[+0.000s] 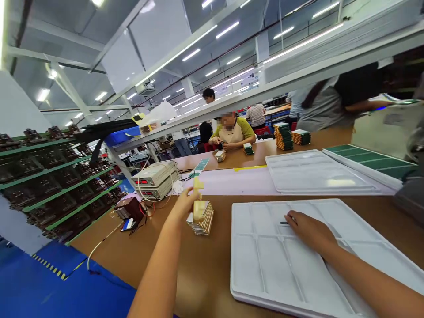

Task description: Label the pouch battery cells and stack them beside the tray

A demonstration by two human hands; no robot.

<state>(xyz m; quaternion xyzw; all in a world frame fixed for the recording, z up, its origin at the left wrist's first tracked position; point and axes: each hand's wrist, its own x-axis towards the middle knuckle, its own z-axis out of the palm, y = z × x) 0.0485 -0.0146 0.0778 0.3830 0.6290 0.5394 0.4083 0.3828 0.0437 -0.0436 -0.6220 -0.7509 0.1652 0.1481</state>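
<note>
My left hand (pixel 186 204) reaches forward with its fingers closed around a pale yellow block-shaped piece (pixel 199 212), whose exact kind I cannot make out. The piece is at the top of a small stack of thin, light-edged boards (pixel 207 223) on the brown table; whether it rests on them is unclear. My right hand (pixel 306 229) is over a white compartmented tray (pixel 245 274), pinching a thin black stick-like tool (pixel 284 223) that points left. Part of the tool is hidden by the fingers.
Two stacked meters (pixel 155 176) with red displays and cables stand left, beside a dark brown box (pixel 129 210). Another white tray (pixel 298 170) and green panels (pixel 371 161) lie farther back. A co-worker (pixel 233 130) sits opposite near stacked boards (pixel 283 137). A shelf beam (pixel 265 88) crosses overhead.
</note>
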